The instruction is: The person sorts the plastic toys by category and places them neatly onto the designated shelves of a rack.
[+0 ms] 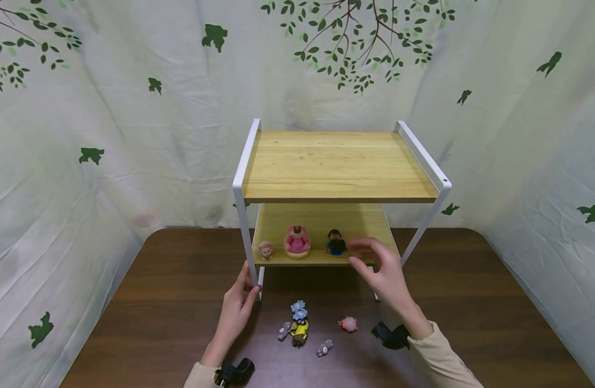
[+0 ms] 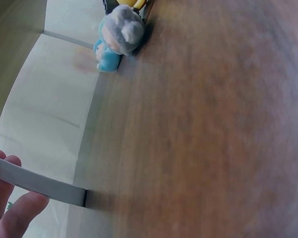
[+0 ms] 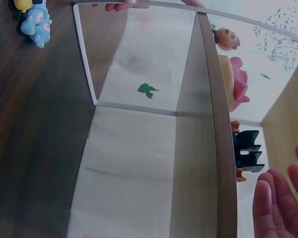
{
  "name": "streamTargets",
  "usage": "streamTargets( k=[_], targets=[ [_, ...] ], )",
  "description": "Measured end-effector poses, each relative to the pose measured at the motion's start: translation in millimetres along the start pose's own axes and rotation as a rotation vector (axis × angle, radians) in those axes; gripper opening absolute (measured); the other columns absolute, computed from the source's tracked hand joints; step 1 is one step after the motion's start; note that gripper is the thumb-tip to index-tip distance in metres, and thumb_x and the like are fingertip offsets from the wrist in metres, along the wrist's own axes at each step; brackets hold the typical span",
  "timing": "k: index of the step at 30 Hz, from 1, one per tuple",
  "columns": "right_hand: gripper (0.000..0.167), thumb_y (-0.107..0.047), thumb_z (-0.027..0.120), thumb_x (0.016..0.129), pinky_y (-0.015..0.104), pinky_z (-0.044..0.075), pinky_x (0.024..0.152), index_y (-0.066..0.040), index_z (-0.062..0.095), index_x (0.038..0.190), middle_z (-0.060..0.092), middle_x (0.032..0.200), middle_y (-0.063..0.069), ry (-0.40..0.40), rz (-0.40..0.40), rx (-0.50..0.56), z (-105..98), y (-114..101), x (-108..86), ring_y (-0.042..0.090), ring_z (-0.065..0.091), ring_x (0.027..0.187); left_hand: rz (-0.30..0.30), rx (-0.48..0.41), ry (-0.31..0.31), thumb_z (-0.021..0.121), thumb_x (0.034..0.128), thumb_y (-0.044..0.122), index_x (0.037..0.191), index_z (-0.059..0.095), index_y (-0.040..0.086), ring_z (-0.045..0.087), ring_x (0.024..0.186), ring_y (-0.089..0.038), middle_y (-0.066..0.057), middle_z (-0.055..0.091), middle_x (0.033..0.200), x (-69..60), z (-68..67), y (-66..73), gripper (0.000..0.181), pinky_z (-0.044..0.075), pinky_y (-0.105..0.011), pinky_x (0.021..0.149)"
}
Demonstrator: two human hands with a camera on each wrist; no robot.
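Note:
A small two-tier shelf point(image 1: 336, 166) with wooden boards and a white frame stands on the table. My left hand point(image 1: 236, 310) holds its left front leg point(image 2: 44, 184), thumb on one side and fingers on the other. Along the lower board sit a small round-headed figurine point(image 1: 265, 250), a pink bear figurine point(image 1: 297, 243) and a figurine in dark clothes point(image 1: 335, 243). Just right of the dark-clothed figurine is my right hand point(image 1: 382, 272), its fingers loosely bent and holding nothing. The right wrist view shows a gap between its fingertips point(image 3: 263, 198) and that figurine.
On the table point(image 1: 181, 302) before the shelf lie blue figurines point(image 1: 299, 310), a yellow-and-brown figurine point(image 1: 300, 331), two grey figurines point(image 1: 325, 347) and a pinkish round toy point(image 1: 348, 324). A white leaf-printed curtain point(image 1: 181, 108) hangs behind. The upper board overhangs the lower one.

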State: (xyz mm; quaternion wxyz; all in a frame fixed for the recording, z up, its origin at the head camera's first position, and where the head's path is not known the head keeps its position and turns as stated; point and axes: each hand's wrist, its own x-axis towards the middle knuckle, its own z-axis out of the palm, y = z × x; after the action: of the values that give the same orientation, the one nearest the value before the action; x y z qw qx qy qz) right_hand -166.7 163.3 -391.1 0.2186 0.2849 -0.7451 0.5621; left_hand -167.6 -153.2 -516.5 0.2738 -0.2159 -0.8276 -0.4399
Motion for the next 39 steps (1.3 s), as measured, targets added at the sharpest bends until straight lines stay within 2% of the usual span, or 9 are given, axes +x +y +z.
streamTargets(
  k=[5, 13, 20, 25, 30, 35, 39],
  targets=[
    [0.028, 0.018, 0.063, 0.082, 0.024, 0.05, 0.078, 0.008, 0.062, 0.108, 0.064, 0.103, 0.023, -0.012, -0.007, 0.036, -1, 0, -5.3, 0.03, 0.062, 0.092, 0.004, -0.007, 0.001, 0.065, 0.0829, -0.013, 0.153, 0.02, 0.018, 0.062, 0.068, -0.019, -0.005, 0.056, 0.082, -0.4, -0.1, -0.7, 0.089, 0.053, -0.029, 0.059],
    [0.026, 0.015, 0.063, 0.084, 0.022, 0.049, 0.08, 0.004, 0.064, 0.107, 0.065, 0.1, 0.019, -0.028, 0.029, 0.017, -1, 0, -16.7, 0.021, 0.063, 0.091, -0.008, -0.018, -0.004, 0.065, 0.0829, -0.012, 0.152, 0.02, 0.017, 0.06, 0.067, -0.017, -0.005, 0.056, 0.082, -0.5, -0.4, -0.2, 0.088, 0.053, -0.027, 0.059],
    [0.027, 0.016, 0.064, 0.083, 0.023, 0.05, 0.077, 0.003, 0.064, 0.107, 0.065, 0.1, 0.018, -0.049, 0.025, 0.002, 0, 5, -28.6, 0.023, 0.062, 0.09, 0.006, -0.015, 0.007, 0.066, 0.0819, -0.013, 0.152, 0.021, 0.016, 0.057, 0.067, -0.014, -0.004, 0.056, 0.081, -0.2, 0.2, -1.3, 0.088, 0.052, -0.027, 0.057],
    [0.028, 0.015, 0.064, 0.083, 0.024, 0.051, 0.074, 0.001, 0.064, 0.107, 0.066, 0.1, 0.015, -0.075, 0.057, -0.014, 3, 7, -35.7, 0.022, 0.063, 0.088, 0.018, -0.01, 0.012, 0.066, 0.0813, -0.014, 0.151, 0.021, 0.014, 0.057, 0.068, -0.013, -0.004, 0.055, 0.081, 0.3, 0.2, -2.0, 0.088, 0.052, -0.028, 0.057],
    [0.026, 0.018, 0.064, 0.081, 0.026, 0.051, 0.067, 0.006, 0.063, 0.104, 0.065, 0.096, 0.018, -0.105, 0.064, -0.028, 6, -4, -40.6, 0.025, 0.063, 0.08, 0.003, -0.007, 0.002, 0.066, 0.0819, -0.012, 0.15, 0.022, 0.011, 0.056, 0.07, -0.013, -0.003, 0.055, 0.081, 0.5, -0.6, -1.9, 0.085, 0.053, -0.028, 0.059],
    [0.025, 0.017, 0.064, 0.081, 0.029, 0.052, 0.067, 0.007, 0.063, 0.103, 0.066, 0.096, 0.012, -0.137, 0.099, -0.042, 8, -15, -44.5, 0.026, 0.062, 0.079, -0.017, -0.019, -0.011, 0.066, 0.0834, -0.01, 0.151, 0.02, 0.013, 0.056, 0.071, -0.013, -0.002, 0.055, 0.082, 0.5, -0.9, -1.2, 0.085, 0.054, -0.03, 0.061],
    [0.025, 0.012, 0.066, 0.083, 0.032, 0.053, 0.068, 0.001, 0.064, 0.105, 0.067, 0.099, 0.008, -0.159, 0.125, -0.057, 8, 3, -54.9, 0.022, 0.063, 0.082, -0.022, -0.024, -0.011, 0.066, 0.0838, -0.01, 0.151, 0.021, 0.013, 0.056, 0.07, -0.013, -0.002, 0.055, 0.082, 0.3, -0.4, -1.1, 0.084, 0.054, -0.03, 0.06]
  ],
)
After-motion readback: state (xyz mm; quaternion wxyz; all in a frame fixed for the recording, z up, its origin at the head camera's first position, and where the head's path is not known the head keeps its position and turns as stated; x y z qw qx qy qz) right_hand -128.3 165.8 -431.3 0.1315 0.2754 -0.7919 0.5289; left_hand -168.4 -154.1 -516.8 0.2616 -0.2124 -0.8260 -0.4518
